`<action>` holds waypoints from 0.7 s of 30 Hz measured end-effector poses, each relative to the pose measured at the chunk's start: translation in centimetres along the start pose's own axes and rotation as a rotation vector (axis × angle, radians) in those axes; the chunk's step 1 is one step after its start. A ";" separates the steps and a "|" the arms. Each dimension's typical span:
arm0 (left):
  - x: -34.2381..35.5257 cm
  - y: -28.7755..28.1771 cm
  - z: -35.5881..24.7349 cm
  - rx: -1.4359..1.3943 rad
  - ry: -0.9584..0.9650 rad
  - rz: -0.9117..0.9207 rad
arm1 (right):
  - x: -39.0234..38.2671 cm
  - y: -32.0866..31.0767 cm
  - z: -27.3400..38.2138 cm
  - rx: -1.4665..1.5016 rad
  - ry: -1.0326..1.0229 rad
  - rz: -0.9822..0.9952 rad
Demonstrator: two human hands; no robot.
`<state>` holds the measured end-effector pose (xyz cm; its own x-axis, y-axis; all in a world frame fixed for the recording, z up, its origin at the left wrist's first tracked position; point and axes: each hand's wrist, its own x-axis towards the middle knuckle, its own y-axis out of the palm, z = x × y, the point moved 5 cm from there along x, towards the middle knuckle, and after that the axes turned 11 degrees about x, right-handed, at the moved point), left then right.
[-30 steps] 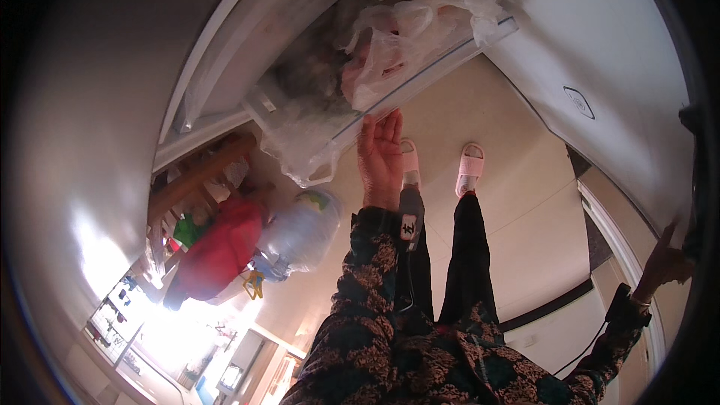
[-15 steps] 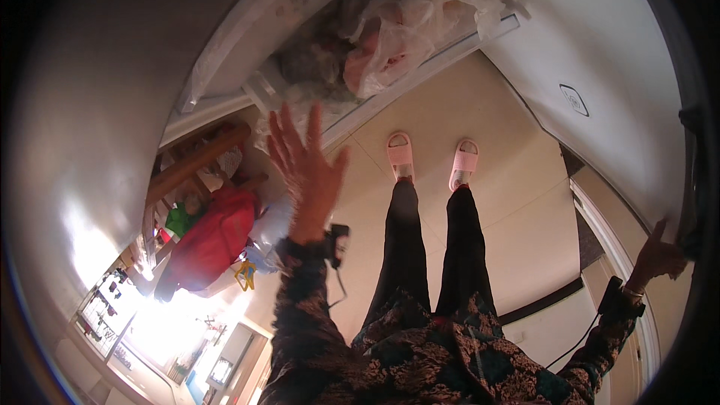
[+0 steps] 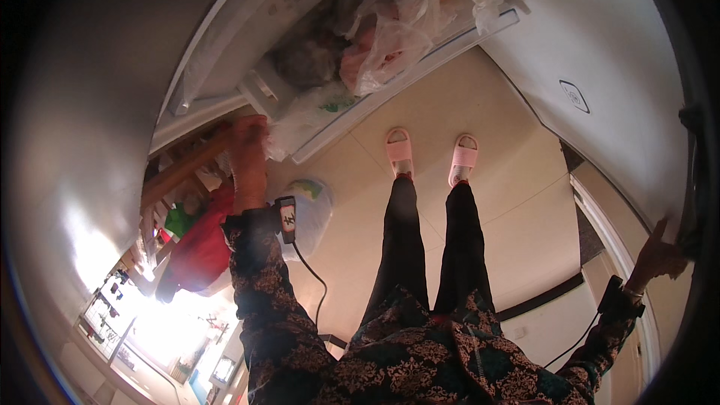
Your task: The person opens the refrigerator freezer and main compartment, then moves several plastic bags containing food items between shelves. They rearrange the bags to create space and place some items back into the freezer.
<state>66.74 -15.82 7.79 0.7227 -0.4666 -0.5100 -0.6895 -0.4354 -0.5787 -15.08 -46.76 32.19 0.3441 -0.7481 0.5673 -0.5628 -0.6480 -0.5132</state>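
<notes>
A pulled-out freezer drawer (image 3: 420, 75) with clear walls holds several plastic bags, among them a clear bag with pink-red contents (image 3: 371, 56). At the drawer's left end is my left hand (image 3: 249, 157), its back toward me. Its fingers are foreshortened and blurred, so their grip does not show, nor whether they touch the drawer or the thin clear plastic beside it. Far to the right, my right hand (image 3: 654, 261) is at the outer edge of the open white refrigerator door (image 3: 600, 52). Its thumb stands out and the other fingers bend round the dark edge.
On the left stand a wooden rack (image 3: 187, 169), a red cloth or bag (image 3: 202, 244) and a whitish plastic bag (image 3: 311, 214) on the floor. My feet in pink slippers (image 3: 400, 151) stand on beige tiles before the drawer. A doorframe (image 3: 611, 225) is at right.
My left hand, spread wide before, has moved left and away from me to the drawer's left end. More of the floor bag and drawer corner shows. My right hand stays in place.
</notes>
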 end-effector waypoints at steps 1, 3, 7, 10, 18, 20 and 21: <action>-0.2 0.1 -0.3 -0.080 0.029 -0.013 | 0.1 0.0 -0.2 0.009 0.000 0.020; -0.6 -0.4 -0.5 -0.231 0.007 -0.078 | 0.4 0.0 -0.5 -0.009 0.007 0.055; -1.0 -2.6 -2.6 -0.368 0.127 -0.132 | 0.7 0.1 -0.6 -0.029 -0.060 -0.013; -1.0 -5.0 -4.5 -0.109 0.257 -0.198 | 0.6 0.7 -0.7 -0.105 -0.053 -0.040; -4.2 -4.1 -6.8 0.056 0.532 -0.146 | 0.7 2.8 -1.7 -0.120 0.025 0.134; -4.5 -4.3 -6.7 -0.367 0.332 -0.057 | 0.5 3.1 -1.6 -0.175 0.021 0.164; -4.8 -4.1 -7.0 -0.575 0.288 0.027 | 0.4 3.1 -1.5 -0.189 0.016 0.164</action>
<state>65.80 -17.22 17.07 0.7177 -0.6367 -0.2821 -0.6811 -0.7262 -0.0935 -17.76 -48.86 31.80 0.2251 -0.8378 0.4974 -0.7412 -0.4786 -0.4707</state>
